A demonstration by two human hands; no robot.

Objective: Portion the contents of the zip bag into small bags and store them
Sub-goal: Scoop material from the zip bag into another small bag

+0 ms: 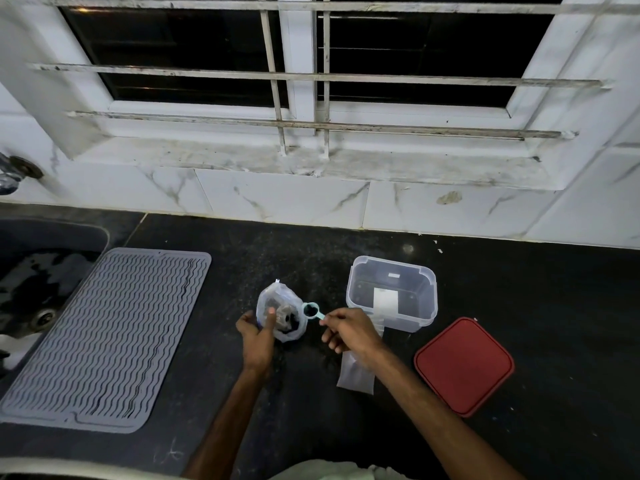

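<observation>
The zip bag (282, 318) is stood up near the middle of the counter (554, 306), mouth open, and it is gripped by the left hand (258, 342), thumb pressed on the front of the plastic and fingers wrapped round behind. A dark heap is seen inside it.

At the bag's right rim a teal scoop (310, 310) is held, its handle pinched between thumb and fingertips of the right hand (349, 332). The bowl looks dark, so a load is judged to be in it, though that is not certain.

The small bags (356, 374) are laid flat just under the right wrist, toward the front edge. No dark fill is made out in the part that shows. Just beyond the right hand, toward the back edge, the clear tub (424, 296) is stood open, and its red lid (464, 365) is set down beside it on the right. A white strip (386, 301) shows at the tub; whether it is a bag inside or a label cannot be told.

So the job is judged to be at its start: scooping is under way, no filled portion is seen, and filling, sealing, storing in the tub and lidding are all left.

A grey mat (104, 337) is spread toward the left end, beside the sink (52, 237).
</observation>
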